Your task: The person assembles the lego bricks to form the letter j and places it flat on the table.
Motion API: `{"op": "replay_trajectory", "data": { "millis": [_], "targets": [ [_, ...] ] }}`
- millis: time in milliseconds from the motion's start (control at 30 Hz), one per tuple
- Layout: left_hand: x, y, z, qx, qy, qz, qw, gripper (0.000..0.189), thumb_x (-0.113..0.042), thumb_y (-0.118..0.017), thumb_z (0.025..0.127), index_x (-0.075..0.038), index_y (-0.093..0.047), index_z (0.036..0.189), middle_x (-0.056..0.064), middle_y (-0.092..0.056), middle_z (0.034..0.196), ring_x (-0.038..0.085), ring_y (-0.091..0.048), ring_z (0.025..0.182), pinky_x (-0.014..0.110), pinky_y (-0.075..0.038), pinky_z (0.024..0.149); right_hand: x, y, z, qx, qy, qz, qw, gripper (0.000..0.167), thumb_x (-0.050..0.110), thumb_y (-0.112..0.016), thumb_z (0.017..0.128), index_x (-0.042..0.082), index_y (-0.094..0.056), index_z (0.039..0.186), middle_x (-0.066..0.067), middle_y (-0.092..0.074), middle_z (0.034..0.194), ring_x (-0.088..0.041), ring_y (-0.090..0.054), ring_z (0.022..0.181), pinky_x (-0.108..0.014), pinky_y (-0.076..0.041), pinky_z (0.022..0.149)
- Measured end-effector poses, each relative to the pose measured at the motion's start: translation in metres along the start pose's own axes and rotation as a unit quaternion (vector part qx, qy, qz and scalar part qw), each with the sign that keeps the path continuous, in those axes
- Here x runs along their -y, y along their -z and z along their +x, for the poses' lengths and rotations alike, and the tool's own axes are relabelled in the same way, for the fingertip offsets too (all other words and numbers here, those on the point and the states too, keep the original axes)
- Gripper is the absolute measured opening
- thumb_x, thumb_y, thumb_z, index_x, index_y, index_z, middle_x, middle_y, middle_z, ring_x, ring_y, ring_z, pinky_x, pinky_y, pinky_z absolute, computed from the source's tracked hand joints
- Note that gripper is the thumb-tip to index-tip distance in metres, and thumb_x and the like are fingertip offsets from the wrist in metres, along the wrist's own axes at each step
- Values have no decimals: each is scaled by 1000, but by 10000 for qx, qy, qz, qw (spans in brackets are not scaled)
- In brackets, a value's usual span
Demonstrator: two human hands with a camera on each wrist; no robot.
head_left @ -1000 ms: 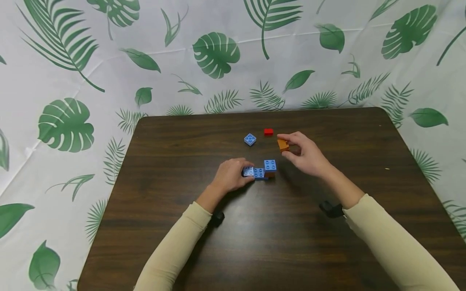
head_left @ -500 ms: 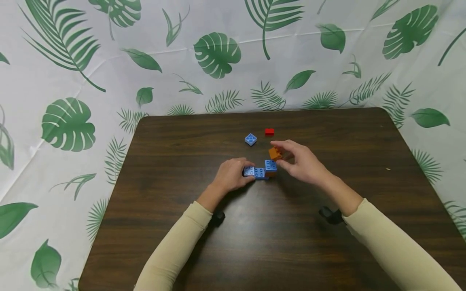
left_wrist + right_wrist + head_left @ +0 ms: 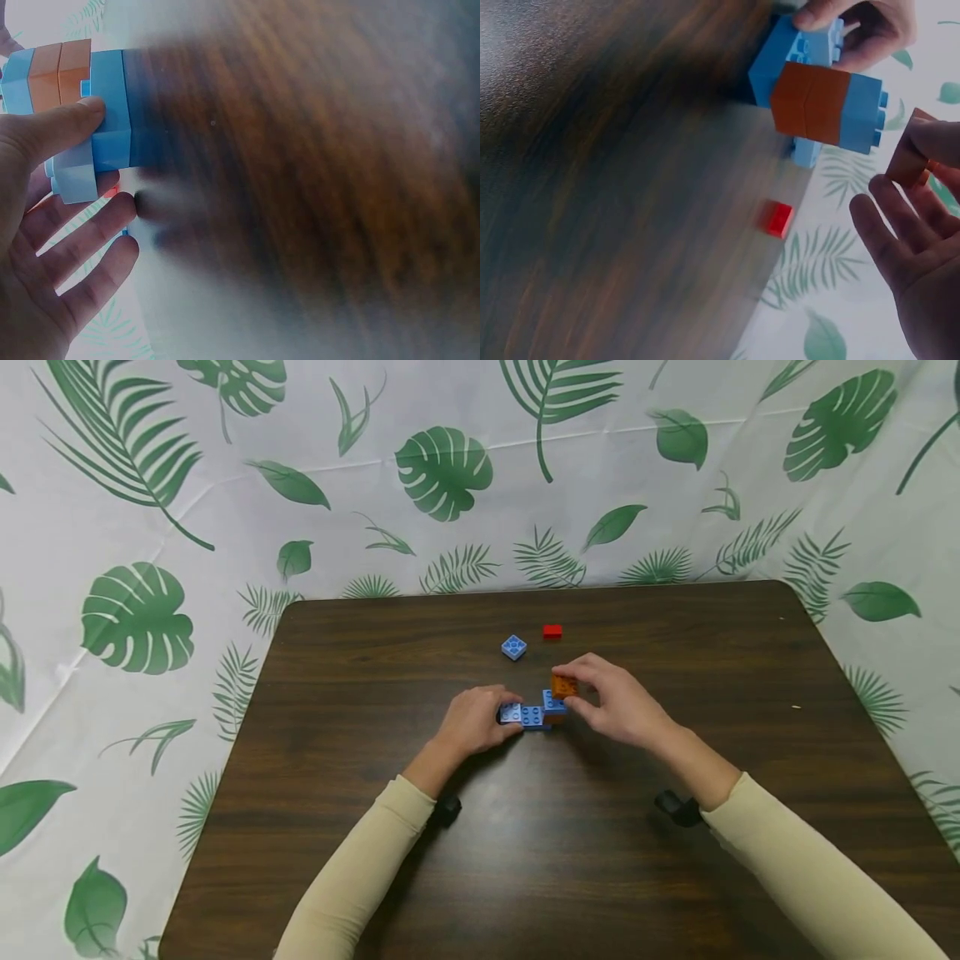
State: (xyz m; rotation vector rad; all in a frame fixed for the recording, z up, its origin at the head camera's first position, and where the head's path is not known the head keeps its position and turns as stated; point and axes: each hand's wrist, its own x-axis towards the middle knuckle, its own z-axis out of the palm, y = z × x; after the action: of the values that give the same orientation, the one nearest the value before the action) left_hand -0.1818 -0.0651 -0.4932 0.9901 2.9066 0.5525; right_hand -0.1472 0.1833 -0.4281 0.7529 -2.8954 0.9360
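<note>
My left hand [image 3: 474, 722] grips the left end of a toy brick build, thumb on the near side and fingers on the far side. Its base is a blue brick [image 3: 775, 61], with a lighter blue brick [image 3: 75, 171] on the left end. At the right end rises a stack of two orange bricks [image 3: 808, 101] topped by a blue brick [image 3: 861, 112]. My right hand [image 3: 624, 703] pinches a loose orange brick [image 3: 565, 685] between thumb and fingers. In the right wrist view this brick is just above the stack's studs, with a small gap between.
Behind the build, a square blue brick [image 3: 513, 647] lies on the dark wooden table [image 3: 360, 652]. To its right is a small red brick [image 3: 552, 632]. A white cloth [image 3: 315, 543] printed with green leaves hangs behind the table's far edge.
My right hand has brought the orange brick leftward and nearer, from beside the red brick to over the stack, turning it on the way. The left hand stays on the build.
</note>
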Motion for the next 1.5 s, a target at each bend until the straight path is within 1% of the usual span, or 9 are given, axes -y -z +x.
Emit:
{"op": "replay_trajectory", "data": {
  "millis": [167,267,367,700,967,1133,1267,1500],
  "targets": [
    [-1,0,0,-88,-13,41,10000,39,-42,-76,84,-22,-73,117,-8,-66,98,7,-56,76,30,-46,67,2,-4,-1,133,212,-169,9995,49,14,-73,90,14,-58,136,-3,-56,122,-21,-58,100,-42,-50,82],
    [-2,0,-1,-155,-24,37,9999,38,-41,-78,83,-22,-74,115,-9,-65,96,7,-53,72,30,-44,64,3,-5,-1,147,351,-237,9990,49,14,-72,90,13,-57,137,-3,-56,122,-20,-59,103,-42,-50,85],
    [-2,0,-1,-197,-44,54,9998,38,-41,-78,82,-22,-74,115,-9,-65,95,7,-53,72,29,-44,63,4,-6,0,151,402,-268,9987,49,14,-73,90,12,-58,137,-3,-57,123,-19,-59,104,-43,-50,86],
    [0,-2,-1,-223,-61,72,9997,38,-42,-77,83,-22,-73,115,-9,-65,95,7,-53,72,29,-44,63,5,-7,1,268,330,-346,9985,47,15,-72,91,11,-59,136,-4,-58,124,-24,-61,104,-45,-50,86],
    [1,-1,0,-140,-53,54,9999,39,-43,-76,84,-22,-73,116,-9,-65,96,7,-53,72,28,-44,63,5,-8,1,239,295,-554,9977,47,17,-73,90,13,-60,135,-3,-60,125,-24,-62,105,-45,-50,87],
    [1,0,1,-127,-89,24,9999,39,-43,-76,84,-21,-73,116,-8,-65,95,7,-53,72,28,-44,64,5,-8,1,129,398,-775,9961,46,19,-74,89,14,-62,134,-2,-61,122,-21,-64,101,-43,-51,84],
    [1,0,1,-111,-81,34,9999,39,-43,-75,84,-21,-73,116,-8,-65,97,7,-54,74,28,-45,65,5,-8,1,64,496,-844,9952,45,19,-75,89,13,-63,132,-3,-63,120,-23,-65,98,-43,-52,82],
    [1,0,1,-93,-59,21,9999,39,-43,-75,85,-21,-73,117,-8,-65,98,7,-55,74,29,-45,65,6,-8,2,129,342,-926,9950,45,20,-75,89,14,-64,132,-3,-64,119,-24,-66,94,-43,-52,78]
  ]
}}
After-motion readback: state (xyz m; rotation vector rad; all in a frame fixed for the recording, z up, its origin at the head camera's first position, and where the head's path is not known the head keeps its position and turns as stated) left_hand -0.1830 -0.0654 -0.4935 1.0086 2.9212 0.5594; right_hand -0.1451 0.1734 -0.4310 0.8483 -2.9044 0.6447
